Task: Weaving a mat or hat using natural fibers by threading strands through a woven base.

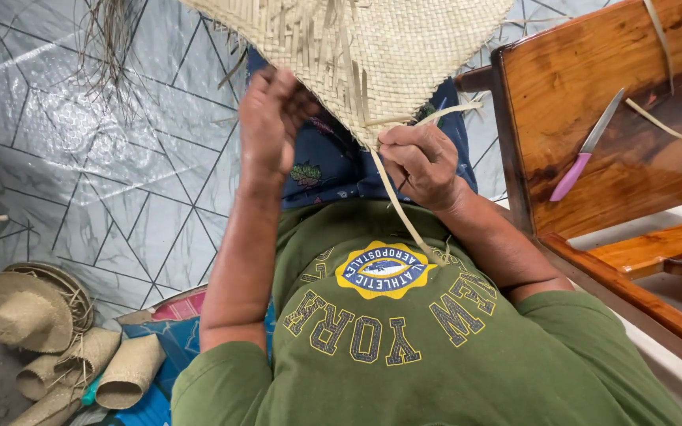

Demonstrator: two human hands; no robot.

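A pale woven straw mat piece [388, 47] hangs over my lap, with loose strips trailing from its lower edge. My left hand [268, 126] presses its fingers against the weave's lower left edge. My right hand [422, 164] pinches a loose straw strip [404, 213] at the weave's lower tip; the strip runs down across my green shirt. Another strip end curls above my right thumb.
A knife with a pink handle [586, 150] lies on a wooden chair seat [633, 95] at the right. Woven straw hats and rolled woven pieces [49, 339] lie on the floor at lower left. Patterned grey flooring [80, 158] spreads to the left.
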